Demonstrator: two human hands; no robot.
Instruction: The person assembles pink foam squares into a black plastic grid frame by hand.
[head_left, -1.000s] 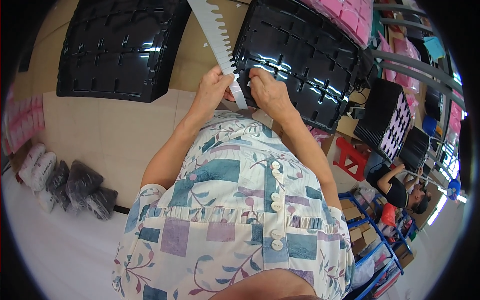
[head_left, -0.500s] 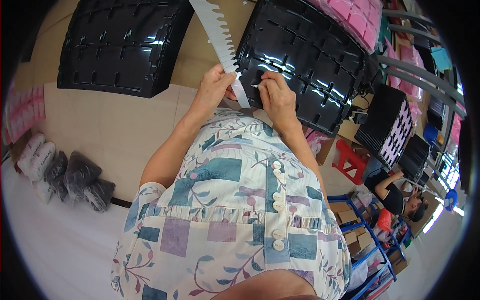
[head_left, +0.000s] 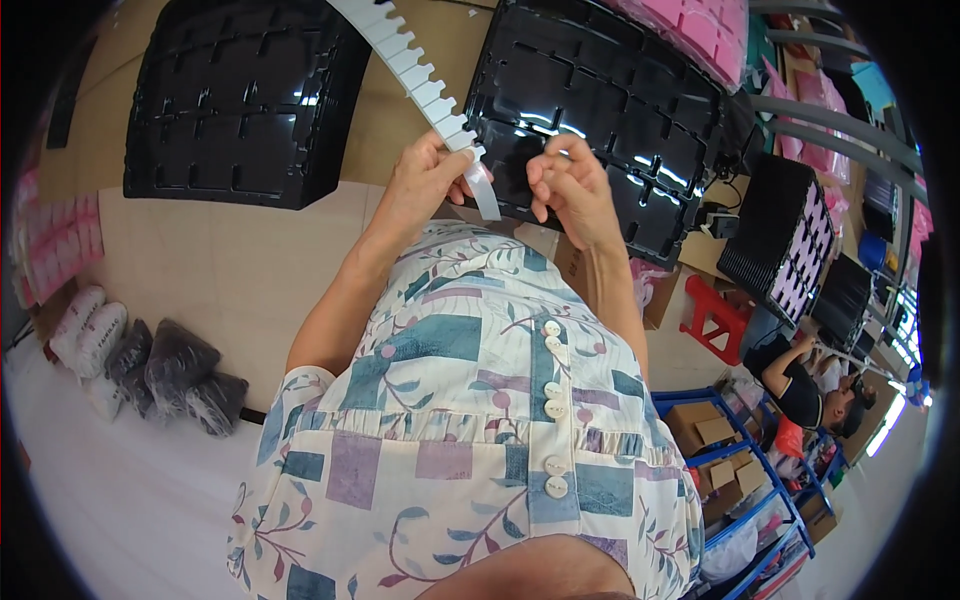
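Observation:
Between the thumb and fingers of my left hand (head_left: 428,182) is a long white strip (head_left: 412,75) with a row of notched tabs along one edge. It runs up and away to the left, and its short lower end curls below my hand. My right hand (head_left: 578,190) hovers just right of that end, over the near edge of a black moulded plastic tray (head_left: 600,95). Its fingers are loosely bent and apart, and I see nothing in them. Shallow compartments with raised ridges cover the tray, which reflects the lights.
Another stack of black trays (head_left: 235,100) stands to the left on the brown tabletop (head_left: 400,100). Pink trays (head_left: 690,35) lie at the far right. A red stool (head_left: 712,320), blue shelving with boxes (head_left: 740,470) and a seated person (head_left: 800,385) are to the right. Dark bags (head_left: 180,360) lie lower left.
My right hand has moved slightly right, away from the strip, and its pinch has loosened. The small white bit at its fingertips no longer shows. The strip's lower end now curls more.

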